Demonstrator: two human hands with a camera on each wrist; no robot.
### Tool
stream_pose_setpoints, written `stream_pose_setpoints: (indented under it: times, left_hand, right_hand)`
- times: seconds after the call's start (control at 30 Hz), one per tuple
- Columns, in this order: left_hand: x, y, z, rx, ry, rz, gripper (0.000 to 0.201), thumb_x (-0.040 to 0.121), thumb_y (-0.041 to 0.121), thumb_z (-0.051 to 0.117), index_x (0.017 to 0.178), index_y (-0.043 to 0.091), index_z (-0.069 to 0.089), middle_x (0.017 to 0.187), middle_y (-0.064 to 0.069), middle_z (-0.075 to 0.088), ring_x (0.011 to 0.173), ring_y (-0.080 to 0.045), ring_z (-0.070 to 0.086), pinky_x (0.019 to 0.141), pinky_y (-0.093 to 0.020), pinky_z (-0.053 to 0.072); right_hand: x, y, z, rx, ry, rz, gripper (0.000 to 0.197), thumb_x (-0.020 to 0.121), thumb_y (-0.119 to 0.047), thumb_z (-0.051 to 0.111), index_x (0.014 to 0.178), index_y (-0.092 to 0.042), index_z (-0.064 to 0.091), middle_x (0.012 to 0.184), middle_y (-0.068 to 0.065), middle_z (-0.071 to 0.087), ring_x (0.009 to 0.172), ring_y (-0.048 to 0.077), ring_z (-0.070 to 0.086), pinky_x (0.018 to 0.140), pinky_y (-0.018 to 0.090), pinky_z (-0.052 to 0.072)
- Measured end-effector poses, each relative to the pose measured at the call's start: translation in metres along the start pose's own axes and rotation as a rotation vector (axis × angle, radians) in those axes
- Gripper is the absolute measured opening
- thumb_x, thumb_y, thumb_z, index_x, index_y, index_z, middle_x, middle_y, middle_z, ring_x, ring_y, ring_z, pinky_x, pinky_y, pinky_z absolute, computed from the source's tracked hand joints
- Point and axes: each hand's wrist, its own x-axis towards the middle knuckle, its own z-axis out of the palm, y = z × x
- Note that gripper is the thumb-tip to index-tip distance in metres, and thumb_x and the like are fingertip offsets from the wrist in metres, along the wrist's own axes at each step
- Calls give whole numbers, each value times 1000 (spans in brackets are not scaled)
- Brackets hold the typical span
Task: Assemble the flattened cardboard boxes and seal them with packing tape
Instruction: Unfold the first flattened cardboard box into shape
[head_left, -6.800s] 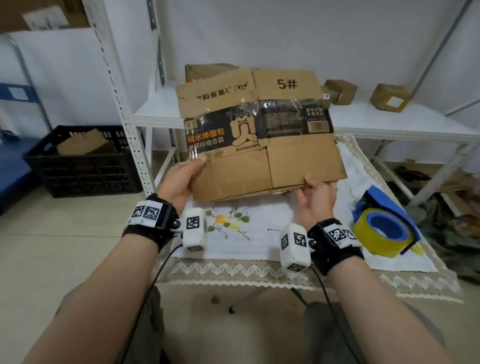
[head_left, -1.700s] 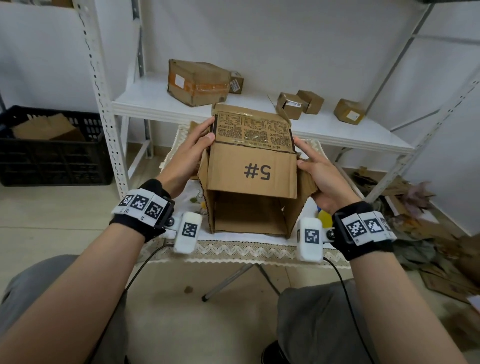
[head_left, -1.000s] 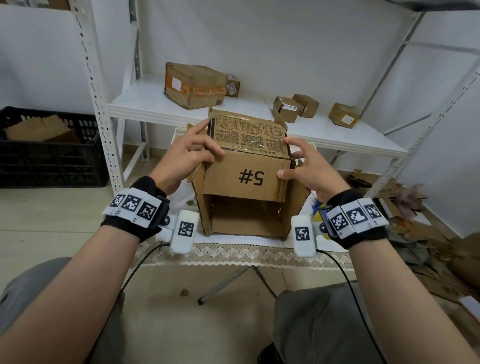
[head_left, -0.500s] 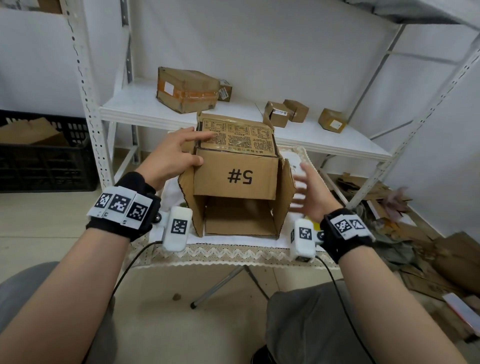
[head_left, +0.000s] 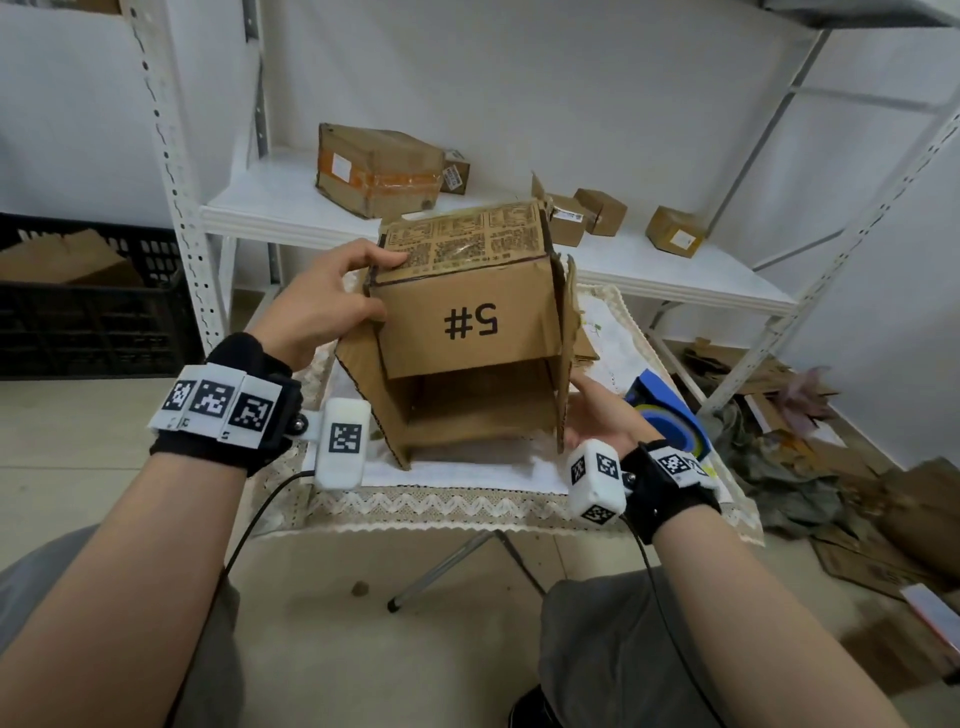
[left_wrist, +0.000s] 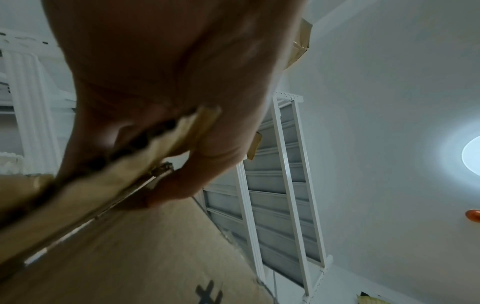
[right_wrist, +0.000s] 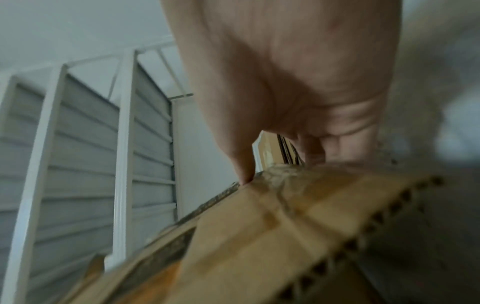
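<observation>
Box: the cardboard box (head_left: 467, 332) lies on its side on the small table (head_left: 415, 506), at the centre of the head view, with its open end toward the person. The top flap hangs down and shows "5#" upside down.
Left hand: the left hand (head_left: 317, 306) grips the upper left corner of the box, at 10 o'clock from its centre. The thumb is on the front flap and the fingers lie on the printed top face.
Right hand: the right hand (head_left: 597, 415) holds the lower edge of the right side flap, at 4 o'clock. In the right wrist view the thumb and fingers pinch the cardboard edge.
Tape: the yellow tape roll (head_left: 675, 423) in a blue dispenser lies on the table just behind the right hand.
Shelf: the white shelf (head_left: 270, 208), at 12 o'clock behind the table, carries several small brown parcels.
</observation>
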Motion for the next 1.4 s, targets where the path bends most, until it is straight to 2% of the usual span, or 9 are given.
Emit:
stream_pose_setpoints:
  times: [0.27, 0.4, 0.5, 0.6, 0.77, 0.97, 1.13, 1.23, 1.4]
  left_hand:
    - [2, -4, 2, 138, 74, 45, 41, 84, -1, 77, 115, 16, 57, 128, 6, 51, 121, -23, 51, 100, -43, 48]
    - [0, -4, -3, 81, 67, 65, 37, 84, 4, 79, 110, 18, 57, 129, 4, 55, 122, -22, 53, 102, -52, 50]
    - [-1, -2, -4, 60, 74, 77, 36, 87, 12, 79, 111, 23, 55, 132, 5, 54, 119, -23, 56, 97, -56, 52]
    - [-2, -1, -1, 33, 91, 100, 51, 92, 13, 74, 130, 35, 49, 136, 2, 51, 108, -14, 59, 89, -45, 56]
    - [-2, -4, 2, 282, -44, 140, 78, 102, 10, 59, 160, 43, 18, 164, 4, 32, 147, -19, 32, 115, -32, 27]
    - [4, -17, -12, 401, -18, 48, 68, 100, 11, 61, 153, 44, 35, 155, -8, 45, 119, -31, 56, 107, -46, 44]
    - [5, -28, -23, 345, 46, -13, 52, 94, 4, 67, 136, 32, 54, 148, -9, 50, 129, -26, 48, 101, -34, 36]
    - [3, -27, -21, 313, 89, -4, 48, 93, 0, 66, 133, 25, 56, 141, -7, 50, 120, -20, 47, 95, -29, 32]
    - [2, -29, -18, 295, 121, -22, 45, 94, -5, 62, 132, 17, 52, 130, 0, 46, 112, -16, 45, 88, -27, 32]
  right_hand:
    - [4, 0, 22, 269, -147, 21, 48, 99, -45, 64, 132, -10, 62, 141, 23, 59, 121, 37, 64, 63, 37, 64]
    - [-11, -9, 22, 347, -234, 47, 41, 104, -35, 55, 112, 1, 73, 113, 28, 71, 89, 38, 76, 58, 34, 64]
    - [-27, -21, 26, 443, -322, 102, 41, 101, -21, 57, 132, 5, 62, 114, 35, 67, 81, 43, 76, 60, 38, 64]
    - [-31, -30, 32, 408, -372, 60, 54, 89, -9, 67, 140, 5, 56, 130, 38, 59, 82, 42, 76, 60, 38, 64]
    - [-17, -25, 38, 334, -220, -78, 58, 98, -33, 70, 146, -4, 53, 140, 23, 60, 122, 39, 65, 69, 40, 65]
    - [-13, -13, 38, 291, -264, -104, 68, 91, -38, 75, 144, -3, 53, 127, 32, 64, 112, 47, 68, 86, 48, 61]
    - [-14, -6, 35, 406, -277, -12, 51, 98, -33, 61, 138, -3, 57, 116, 24, 69, 73, 22, 78, 51, 26, 60]
    - [-13, -3, 38, 374, -325, -38, 33, 93, -30, 65, 106, -2, 76, 124, 23, 68, 86, 21, 77, 71, 27, 64]
    - [-5, -7, 43, 228, -275, -97, 67, 70, -34, 88, 124, -3, 64, 122, 15, 67, 94, 25, 76, 70, 34, 64]
